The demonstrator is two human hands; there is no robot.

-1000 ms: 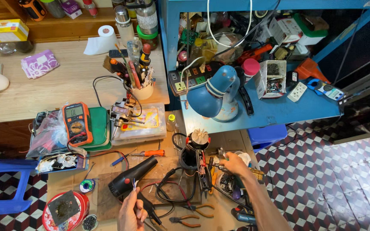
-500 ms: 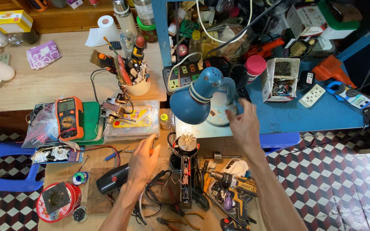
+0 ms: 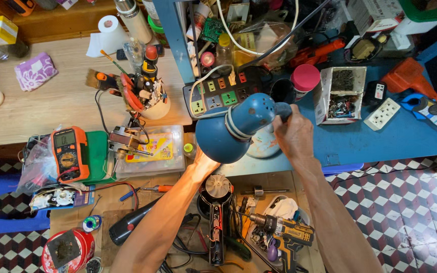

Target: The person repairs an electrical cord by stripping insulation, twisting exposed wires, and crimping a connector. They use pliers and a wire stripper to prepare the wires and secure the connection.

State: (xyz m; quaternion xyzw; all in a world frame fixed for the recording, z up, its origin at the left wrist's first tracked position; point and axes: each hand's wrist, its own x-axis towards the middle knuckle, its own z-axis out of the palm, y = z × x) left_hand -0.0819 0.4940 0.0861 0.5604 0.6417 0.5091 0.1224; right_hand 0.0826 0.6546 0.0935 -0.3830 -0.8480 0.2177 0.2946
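Head view, step in hand: the person is adjusting a blue desk lamp (image 3: 238, 126), and this looks like the aiming stage, with the shade being turned down toward the low work board.
Head view, right hand: the right hand (image 3: 293, 135) is gripping the lamp's neck just behind the shade, fingers curled tight around it.
Head view, left hand: the left hand (image 3: 204, 163) is reaching up under the shade's mouth and is catching its warm glow; most of it is hidden behind the shade, so I cannot tell whether the fingers are spread or closed.
Head view, lamp's place: the lamp is standing at the front edge of the blue shelf (image 3: 380, 141), just before a green-socketed power strip (image 3: 213, 96), with its shade hanging out over the board.
Head view, below the lamp: an opened hair dryer body (image 3: 217, 212) with its round fan end up is lying almost directly under the shade; a black hair dryer (image 3: 132, 225) is lying to its left and a yellow cordless drill (image 3: 287, 235) to its right.
Head view, further left: an orange multimeter (image 3: 68, 153) is resting on a green pad.
Head view, next move: judging from this, the shade is needing a steady tilt so the light falls on the opened dryer, with the right hand holding the neck firm.
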